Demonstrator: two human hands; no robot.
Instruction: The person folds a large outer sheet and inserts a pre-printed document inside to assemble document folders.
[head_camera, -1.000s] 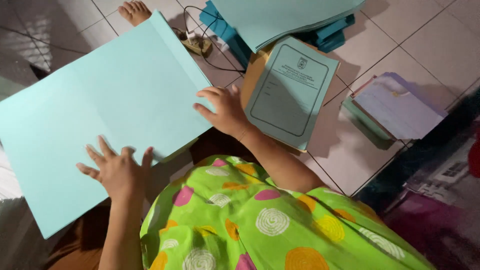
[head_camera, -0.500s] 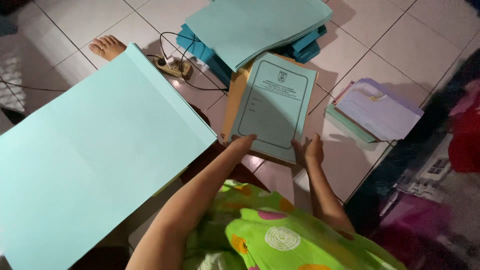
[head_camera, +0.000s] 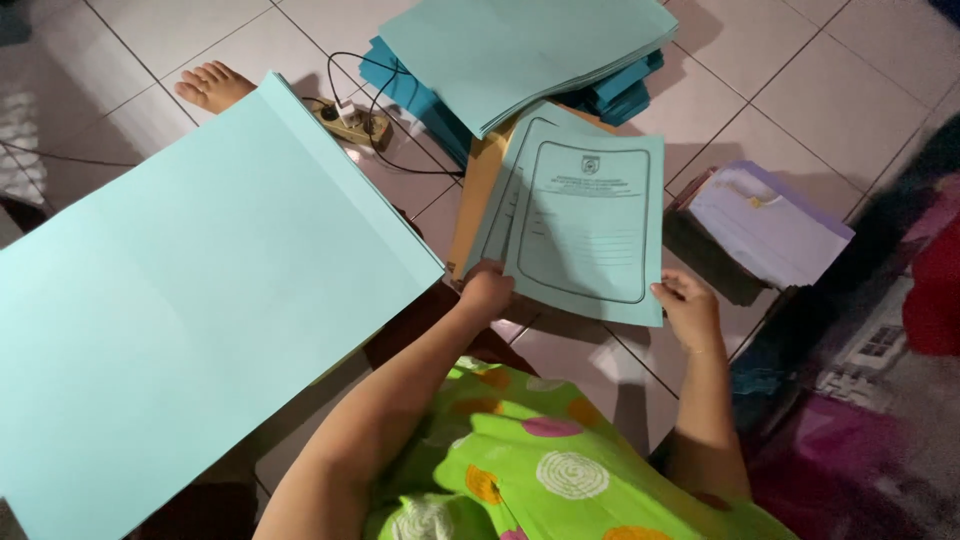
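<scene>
both hands have left the big sheet (head_camera: 200, 300): left hand (head_camera: 487, 290) and right hand (head_camera: 688, 310) now pinch the printed cover's (head_camera: 590, 220) lower corners, lifting it.

Looks like a home floor used for paperwork: glossy white square floor tiles (head_camera: 770, 120), a bare foot (head_camera: 213, 86) resting on them, a beige plug strip with black cable (head_camera: 350, 122), loose stacks of pale turquoise paper folders (head_camera: 520, 50), soft household clutter at the right.
</scene>
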